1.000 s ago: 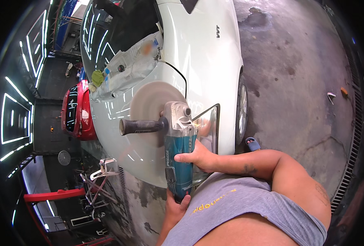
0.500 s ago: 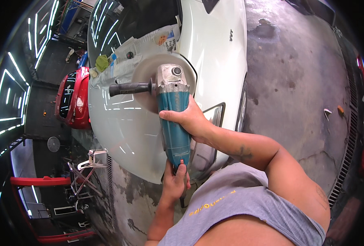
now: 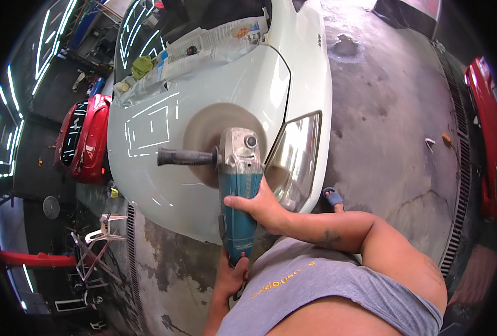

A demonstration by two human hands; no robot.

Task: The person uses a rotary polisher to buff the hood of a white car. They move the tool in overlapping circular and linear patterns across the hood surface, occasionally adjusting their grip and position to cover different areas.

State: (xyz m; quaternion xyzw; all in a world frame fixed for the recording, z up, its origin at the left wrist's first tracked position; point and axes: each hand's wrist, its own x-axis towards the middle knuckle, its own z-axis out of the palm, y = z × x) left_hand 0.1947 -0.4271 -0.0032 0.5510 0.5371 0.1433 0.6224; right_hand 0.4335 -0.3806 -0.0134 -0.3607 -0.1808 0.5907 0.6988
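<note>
A teal car polisher point(image 3: 241, 196) with a silver gear head lies over the hood point(image 3: 153, 185) of a white car. Its round pad point(image 3: 201, 126) is blurred by spinning and sits on the hood close to the headlight point(image 3: 299, 154). My right hand point(image 3: 262, 207) wraps round the polisher's teal body, thumb across the top. At the tail end my left hand point(image 3: 231, 274) is closed round the rear grip; its fingers are partly hidden beneath. The black side handle point(image 3: 186, 157) juts out to the left with no hand on it.
Newspaper sheets point(image 3: 209, 42) cover the base of the windshield, a green cloth point(image 3: 142, 66) on them. A red car point(image 3: 92, 140) stands at the left, near a folding stand point(image 3: 94, 252). Another red car point(image 3: 486, 140) is at far right, beyond a floor drain grate point(image 3: 461, 185).
The polisher and both hands have come nearer to me, down the picture, and the pad now spins beside the headlight. My view has shifted, bringing a slippered foot into sight.
</note>
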